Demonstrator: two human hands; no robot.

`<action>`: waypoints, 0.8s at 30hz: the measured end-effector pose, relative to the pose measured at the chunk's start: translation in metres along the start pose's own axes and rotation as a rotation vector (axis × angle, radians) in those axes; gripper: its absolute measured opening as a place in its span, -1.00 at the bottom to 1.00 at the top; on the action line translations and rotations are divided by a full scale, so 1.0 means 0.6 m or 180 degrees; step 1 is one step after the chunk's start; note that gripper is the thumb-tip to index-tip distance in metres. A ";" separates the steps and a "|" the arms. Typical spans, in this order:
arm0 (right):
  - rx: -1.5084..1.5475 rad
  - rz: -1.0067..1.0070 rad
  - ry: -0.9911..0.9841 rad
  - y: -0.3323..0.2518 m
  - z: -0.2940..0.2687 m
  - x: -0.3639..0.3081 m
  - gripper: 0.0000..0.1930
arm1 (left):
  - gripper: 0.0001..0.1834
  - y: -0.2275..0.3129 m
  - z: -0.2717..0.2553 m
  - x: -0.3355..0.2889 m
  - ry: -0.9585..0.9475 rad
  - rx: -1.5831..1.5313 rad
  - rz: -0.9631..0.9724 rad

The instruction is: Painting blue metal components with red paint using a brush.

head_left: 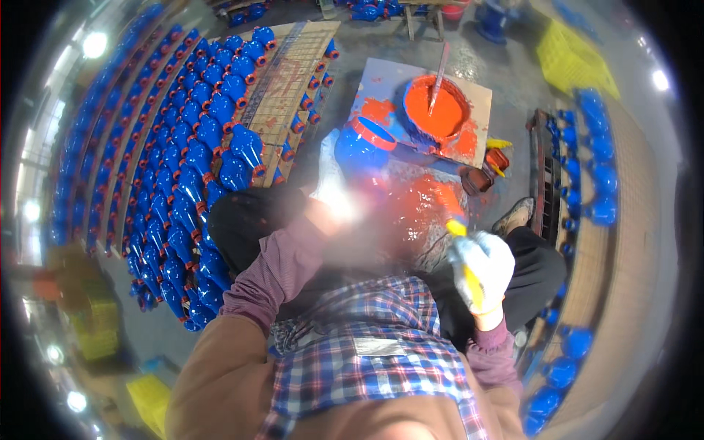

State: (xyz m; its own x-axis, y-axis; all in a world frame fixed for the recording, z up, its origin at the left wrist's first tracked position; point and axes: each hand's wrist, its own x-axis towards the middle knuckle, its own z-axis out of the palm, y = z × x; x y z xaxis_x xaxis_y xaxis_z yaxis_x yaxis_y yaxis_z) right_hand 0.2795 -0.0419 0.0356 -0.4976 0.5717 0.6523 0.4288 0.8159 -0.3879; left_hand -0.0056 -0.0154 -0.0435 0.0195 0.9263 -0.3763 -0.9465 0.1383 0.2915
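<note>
My left hand [331,183], in a white glove, is closed on the side of a blue cast part [358,155], which looks like a valve body. Its round upper rim is coated orange-red and tilts to the right; a blurred haze hides its lower end. In my right hand [484,268], also gloved, is a paintbrush [456,227] with a yellow handle and orange-red bristles. The bristles are over a paint-smeared sheet [418,209] between my knees, to the right of the part. Beyond it, a bucket [404,108] of orange-red paint has a long-handled stick or brush [440,77] leaning in it.
The bucket stands on a paint-splashed board [478,99]. Right of it lies a dark red-brown object [480,178] with yellow pieces. Rows of blue parts with orange ends [194,121] fill the left side. More blue parts [603,183] line the right. A yellow crate [576,55] stands far right.
</note>
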 end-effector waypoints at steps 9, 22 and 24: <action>-0.0013 -0.1388 -0.0882 -0.023 0.035 0.057 -0.72 | -0.33 0.005 -0.025 0.016 -0.0288 0.2000 0.0994; 0.0678 -0.0233 -0.0388 -0.038 0.059 -0.007 -0.65 | -0.30 0.015 -0.002 0.011 0.0053 0.0137 0.0149; 0.0558 0.0170 -0.0170 -0.028 0.049 0.001 -0.70 | -0.30 0.024 -0.002 0.018 -0.0004 0.0296 0.0395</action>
State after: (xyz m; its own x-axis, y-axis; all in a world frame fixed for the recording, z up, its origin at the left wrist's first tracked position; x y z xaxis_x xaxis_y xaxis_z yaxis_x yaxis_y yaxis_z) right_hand 0.2499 -0.0527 0.0230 -0.5190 0.6146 0.5940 0.3201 0.7841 -0.5317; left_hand -0.0196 -0.0038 -0.0445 -0.0954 0.9387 -0.3314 -0.9078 0.0545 0.4158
